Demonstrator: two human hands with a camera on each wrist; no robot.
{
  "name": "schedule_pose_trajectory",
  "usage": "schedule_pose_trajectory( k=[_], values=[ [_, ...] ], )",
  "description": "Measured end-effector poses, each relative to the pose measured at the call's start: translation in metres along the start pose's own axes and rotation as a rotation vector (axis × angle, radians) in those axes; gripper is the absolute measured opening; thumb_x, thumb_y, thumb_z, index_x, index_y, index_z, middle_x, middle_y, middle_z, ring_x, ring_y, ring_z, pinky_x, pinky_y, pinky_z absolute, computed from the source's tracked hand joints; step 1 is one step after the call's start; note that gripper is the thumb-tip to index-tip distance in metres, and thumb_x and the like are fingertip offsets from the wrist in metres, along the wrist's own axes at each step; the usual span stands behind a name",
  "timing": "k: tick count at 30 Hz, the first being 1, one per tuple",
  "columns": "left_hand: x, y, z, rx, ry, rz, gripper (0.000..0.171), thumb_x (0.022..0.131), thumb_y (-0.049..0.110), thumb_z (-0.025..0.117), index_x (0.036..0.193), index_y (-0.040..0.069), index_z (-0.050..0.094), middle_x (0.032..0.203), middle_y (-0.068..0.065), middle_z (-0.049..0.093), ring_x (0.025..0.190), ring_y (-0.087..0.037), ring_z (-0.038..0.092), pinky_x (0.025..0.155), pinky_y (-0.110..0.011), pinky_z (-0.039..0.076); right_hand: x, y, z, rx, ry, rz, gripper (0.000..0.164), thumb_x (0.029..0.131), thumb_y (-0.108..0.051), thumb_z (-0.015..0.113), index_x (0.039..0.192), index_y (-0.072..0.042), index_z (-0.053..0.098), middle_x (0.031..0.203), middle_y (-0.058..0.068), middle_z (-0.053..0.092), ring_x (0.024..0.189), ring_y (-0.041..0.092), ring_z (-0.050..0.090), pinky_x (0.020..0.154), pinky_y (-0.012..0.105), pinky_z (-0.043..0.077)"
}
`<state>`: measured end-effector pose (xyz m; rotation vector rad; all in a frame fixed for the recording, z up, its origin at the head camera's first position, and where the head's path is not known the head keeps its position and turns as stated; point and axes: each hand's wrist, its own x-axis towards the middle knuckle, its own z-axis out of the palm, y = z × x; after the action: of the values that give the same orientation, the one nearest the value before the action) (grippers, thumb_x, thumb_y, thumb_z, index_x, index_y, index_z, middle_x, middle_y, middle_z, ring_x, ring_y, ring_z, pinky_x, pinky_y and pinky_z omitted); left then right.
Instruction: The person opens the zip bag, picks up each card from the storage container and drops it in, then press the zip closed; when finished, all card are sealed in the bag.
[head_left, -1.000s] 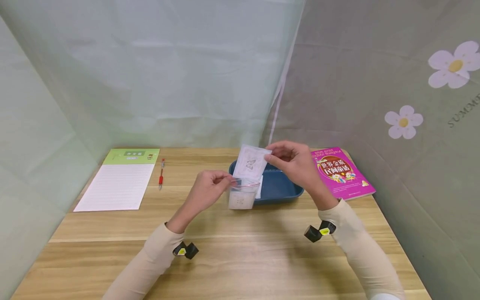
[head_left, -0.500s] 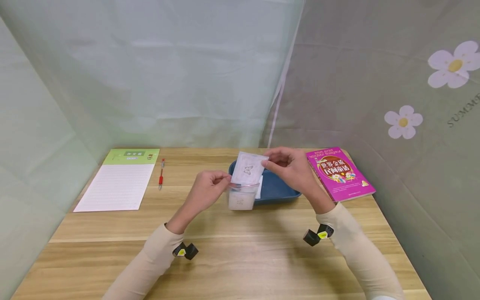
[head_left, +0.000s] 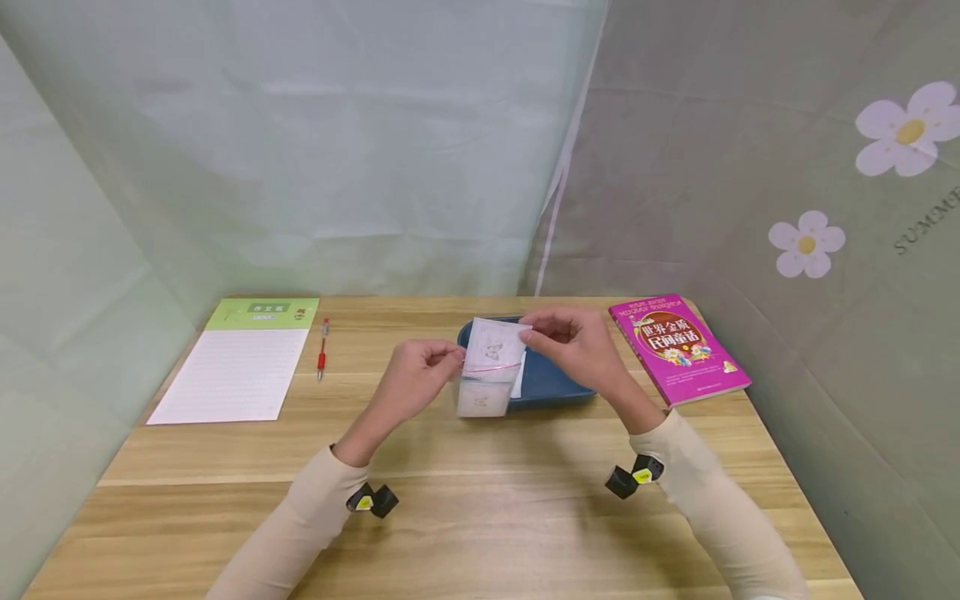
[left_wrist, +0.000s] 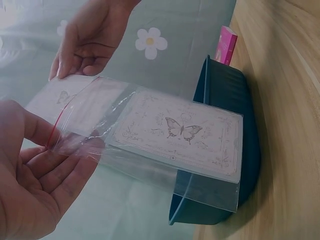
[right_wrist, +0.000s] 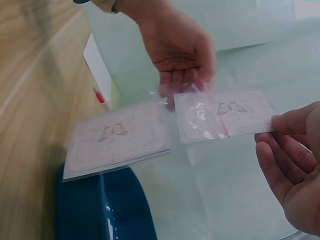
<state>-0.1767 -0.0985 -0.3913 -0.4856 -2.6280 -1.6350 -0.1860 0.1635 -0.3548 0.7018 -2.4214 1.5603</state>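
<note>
My left hand point(head_left: 420, 375) pinches the mouth of a clear zip-lock bag point(left_wrist: 207, 192) by its red-striped edge. Inside the bag lies a pale card point(left_wrist: 175, 132) printed with a butterfly; the right wrist view shows it as a small stack. A second butterfly card point(head_left: 495, 343) is held at one corner between the thumb and fingers of my right hand point(head_left: 573, 342). That card's lower end sits within the bag's opening, under the red strip. Behind and below the bag is a blue plastic basin point(head_left: 551, 379), with a white piece partly visible at its left side.
A magenta book point(head_left: 682, 350) lies to the right of the basin. On the left are a lined writing pad point(head_left: 232, 367) with a green header and a red pen point(head_left: 322, 354). Fabric curtains point(head_left: 360, 150) enclose the back and sides of the wooden table point(head_left: 480, 508).
My right hand has moved down and slightly left, sliding the butterfly card farther into the bag's mouth. The left hand and bag have stayed nearly in place.
</note>
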Motion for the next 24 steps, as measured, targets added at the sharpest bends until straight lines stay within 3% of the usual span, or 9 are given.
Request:
schedule_pose_trajectory(
  k=[7,24],
  values=[
    [0.001,0.002,0.001,0.003,0.002,-0.003,0.025,0.102,0.018,0.06,0.109,0.002,0.077,0.092,-0.013,0.076,0.073,-0.018,0.069,0.053,-0.027,0.044,-0.005,0.005,0.007,-0.012,-0.017,-0.006,0.014,0.092,-0.011,0.076,0.104,-0.005,0.078,0.098,0.009,0.076,0.075,0.015,0.069,0.067,0.024,0.056],
    [0.002,0.003,0.001,-0.013,0.006,0.012,0.024,0.102,0.018,0.061,0.109,0.001,0.078,0.093,-0.01,0.077,0.073,-0.018,0.068,0.055,-0.026,0.045,-0.013,0.017,0.014,-0.136,-0.035,-0.083,0.013,0.092,-0.019,0.078,0.103,-0.013,0.081,0.093,-0.002,0.076,0.077,0.01,0.068,0.069,0.028,0.058]
  ],
)
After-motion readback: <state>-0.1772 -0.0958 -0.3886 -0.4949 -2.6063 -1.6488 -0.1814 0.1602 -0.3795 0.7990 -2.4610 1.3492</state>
